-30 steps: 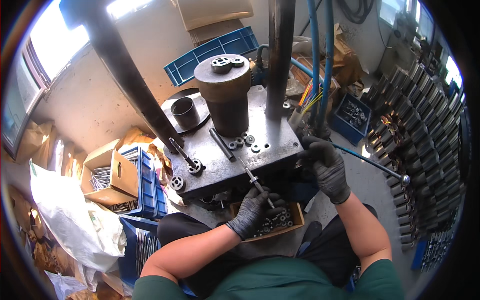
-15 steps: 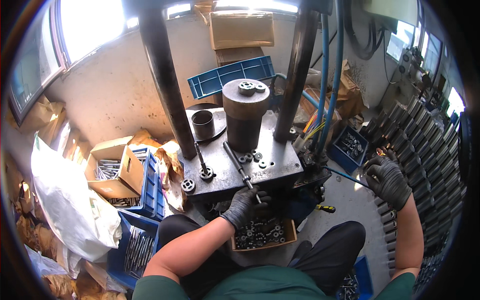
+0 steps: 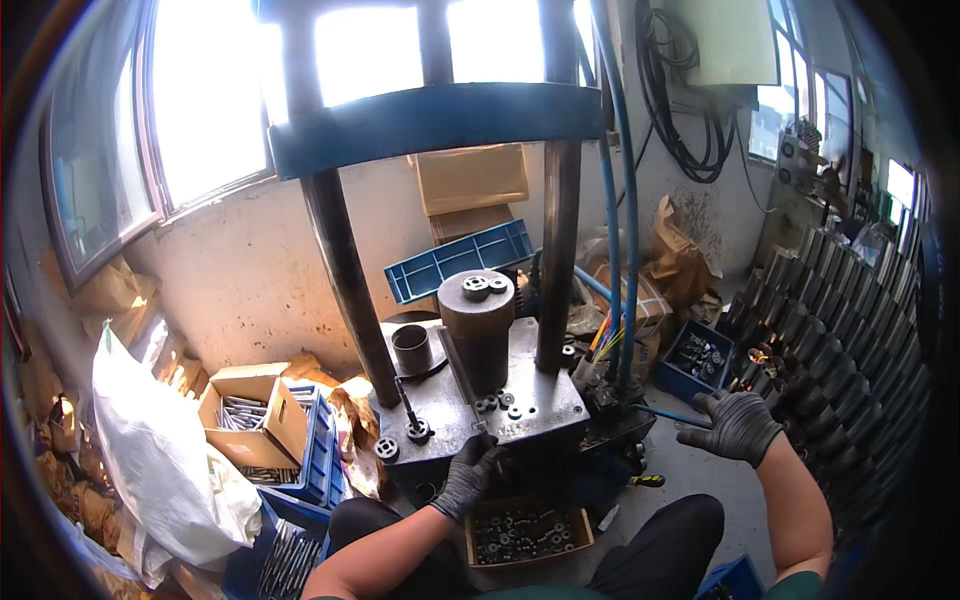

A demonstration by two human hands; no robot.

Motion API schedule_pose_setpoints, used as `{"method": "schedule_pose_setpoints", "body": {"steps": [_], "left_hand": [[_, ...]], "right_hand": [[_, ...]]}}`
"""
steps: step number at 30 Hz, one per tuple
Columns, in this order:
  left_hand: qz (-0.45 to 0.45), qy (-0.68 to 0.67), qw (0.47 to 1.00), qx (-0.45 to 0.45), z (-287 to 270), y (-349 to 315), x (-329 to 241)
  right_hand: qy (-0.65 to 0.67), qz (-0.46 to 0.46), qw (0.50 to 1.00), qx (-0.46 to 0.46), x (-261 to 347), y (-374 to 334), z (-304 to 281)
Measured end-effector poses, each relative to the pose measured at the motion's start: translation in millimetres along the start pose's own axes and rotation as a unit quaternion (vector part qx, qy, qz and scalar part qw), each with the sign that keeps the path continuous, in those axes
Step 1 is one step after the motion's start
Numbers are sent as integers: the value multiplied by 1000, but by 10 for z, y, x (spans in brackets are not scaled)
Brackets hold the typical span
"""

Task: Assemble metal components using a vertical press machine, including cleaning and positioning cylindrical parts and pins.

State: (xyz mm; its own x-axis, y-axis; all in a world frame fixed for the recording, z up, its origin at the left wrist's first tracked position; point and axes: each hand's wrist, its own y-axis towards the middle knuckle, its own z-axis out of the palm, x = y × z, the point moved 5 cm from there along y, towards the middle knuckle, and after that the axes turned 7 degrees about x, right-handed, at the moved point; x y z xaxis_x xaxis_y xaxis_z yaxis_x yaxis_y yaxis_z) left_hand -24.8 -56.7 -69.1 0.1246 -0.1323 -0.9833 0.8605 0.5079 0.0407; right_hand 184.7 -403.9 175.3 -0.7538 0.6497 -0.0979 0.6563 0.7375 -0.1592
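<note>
From the left hand (image 3: 466, 478), a box (image 3: 531, 560) of small parts sits near four o'clock. That hand curls at the bench's (image 3: 555, 400) near edge; whether it grips anything, I cannot tell. The right hand (image 3: 738, 428), open, fingers spread, hangs at three. On the bench, a shaft (image 3: 407, 404) stands at eleven; toward twelve, a rod (image 3: 461, 376) slants beside a cylinder (image 3: 482, 350).

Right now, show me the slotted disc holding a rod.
The inner disc, just right of the corner disc, has the rod; corner disc and cylinder-top disc have none.
</note>
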Motion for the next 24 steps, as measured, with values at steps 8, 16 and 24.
{"method": "schedule_pose_setpoints", "body": {"steps": [8,16,24], "left_hand": [[284,167,944,-24,-262,585,-1286],[384,194,900,-71,-403,1942,-2407],[297,284,910,-64,-307,2598,-2520]], "right_hand": [[37,-20,999,1,-92,9,50],[101,-37,992,59,-50,61,3],[98,-13,994,54,-90,-20,0]]}}
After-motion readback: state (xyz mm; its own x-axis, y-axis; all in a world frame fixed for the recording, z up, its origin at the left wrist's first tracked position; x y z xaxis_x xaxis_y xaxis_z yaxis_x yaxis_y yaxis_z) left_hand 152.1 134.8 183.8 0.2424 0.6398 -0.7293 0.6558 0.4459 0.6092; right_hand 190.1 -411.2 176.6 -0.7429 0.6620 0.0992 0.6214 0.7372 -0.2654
